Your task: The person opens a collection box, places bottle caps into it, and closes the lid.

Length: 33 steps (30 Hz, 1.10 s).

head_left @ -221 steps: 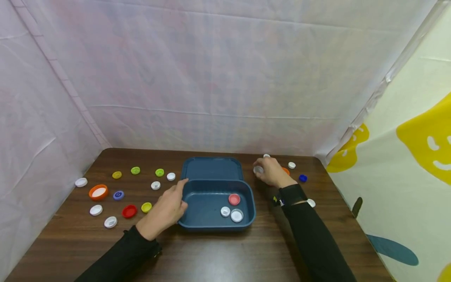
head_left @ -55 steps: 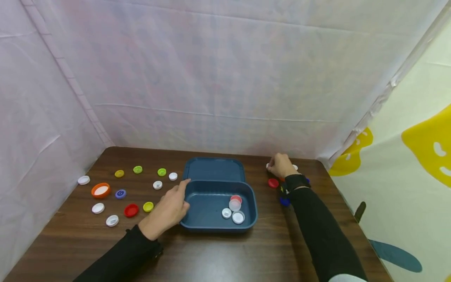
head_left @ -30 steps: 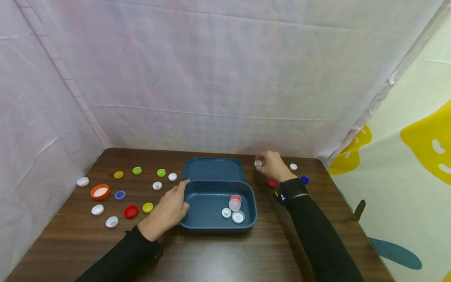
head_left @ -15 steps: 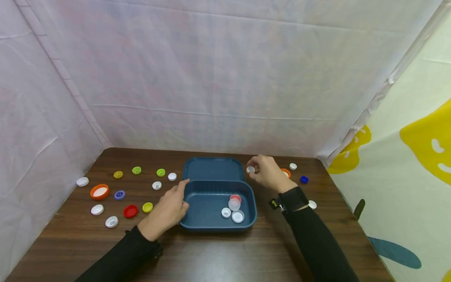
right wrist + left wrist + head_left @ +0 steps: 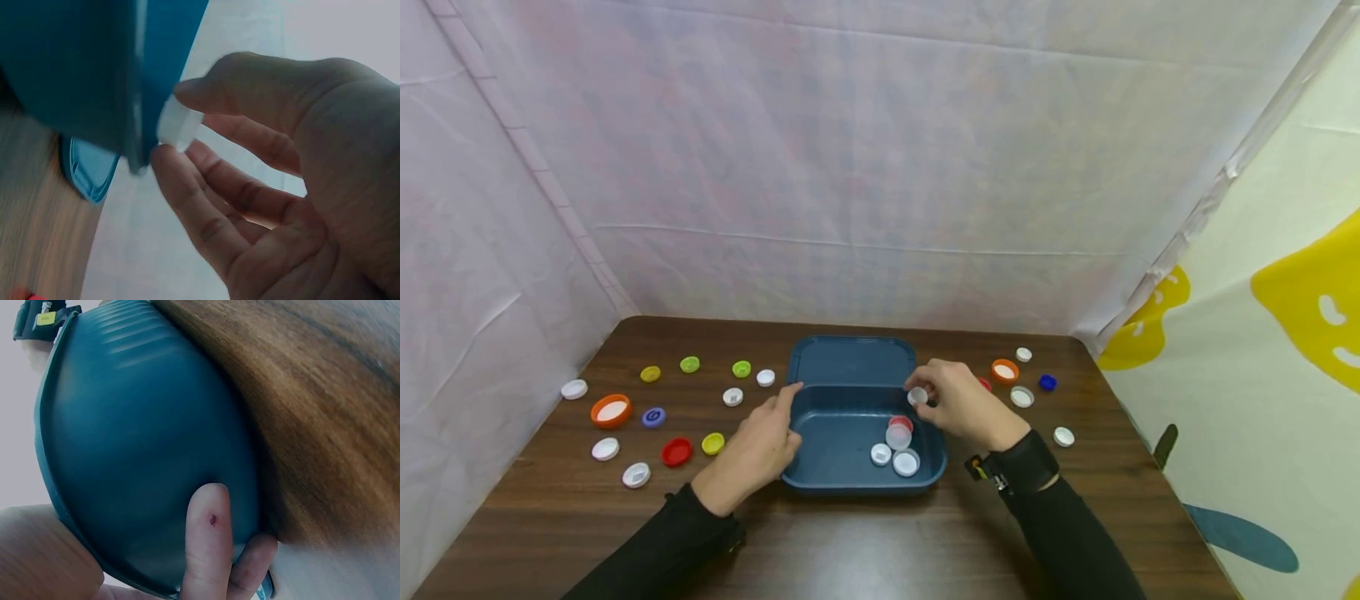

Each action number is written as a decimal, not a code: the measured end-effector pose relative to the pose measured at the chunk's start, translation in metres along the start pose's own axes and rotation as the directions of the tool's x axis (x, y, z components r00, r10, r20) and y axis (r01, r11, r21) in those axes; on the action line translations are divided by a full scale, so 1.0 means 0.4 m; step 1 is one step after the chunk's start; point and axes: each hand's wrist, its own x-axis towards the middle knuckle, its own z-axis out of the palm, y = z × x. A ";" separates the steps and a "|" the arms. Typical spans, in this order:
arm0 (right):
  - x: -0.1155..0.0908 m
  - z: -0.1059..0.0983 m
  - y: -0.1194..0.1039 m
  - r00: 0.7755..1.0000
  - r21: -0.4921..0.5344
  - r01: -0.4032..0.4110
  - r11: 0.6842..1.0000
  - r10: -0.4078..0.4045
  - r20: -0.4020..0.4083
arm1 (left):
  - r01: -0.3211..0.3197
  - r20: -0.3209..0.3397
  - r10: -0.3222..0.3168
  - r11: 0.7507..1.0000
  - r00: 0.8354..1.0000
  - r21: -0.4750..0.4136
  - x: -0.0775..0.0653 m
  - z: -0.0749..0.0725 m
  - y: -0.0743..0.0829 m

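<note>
A dark blue box (image 5: 842, 479) stands in the middle of the table. My left hand (image 5: 756, 446) grips its left side; in the left wrist view, fingers (image 5: 209, 550) lie against the outer wall. My right hand (image 5: 966, 402) pinches a small translucent white bottle cap (image 5: 917, 397) between thumb and fingertips, over the box's back right corner. The right wrist view shows that cap (image 5: 179, 122) beside the rim. Inside the box's right half lie a red cap (image 5: 901, 422), a translucent cap (image 5: 898, 437) overlapping it, and two white caps (image 5: 906, 462).
The blue lid (image 5: 852, 360) lies behind the box. Left of it are several caps, among them an orange one (image 5: 601, 416), a red one (image 5: 677, 452) and a yellow one (image 5: 712, 443). Another orange cap (image 5: 997, 367), a blue cap (image 5: 1047, 382) and white caps (image 5: 1063, 437) lie at right.
A translucent cap was added to the box earlier. Since then my right hand has picked up another cap at the back right and carried it left and nearer, over the box. My left hand stays put.
</note>
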 end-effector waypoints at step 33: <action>-0.051 0.021 -0.055 0.977 0.067 0.060 0.996 -0.072 0.202 | -0.004 -0.008 0.004 1.000 1.000 0.009 -0.001 0.005 -0.003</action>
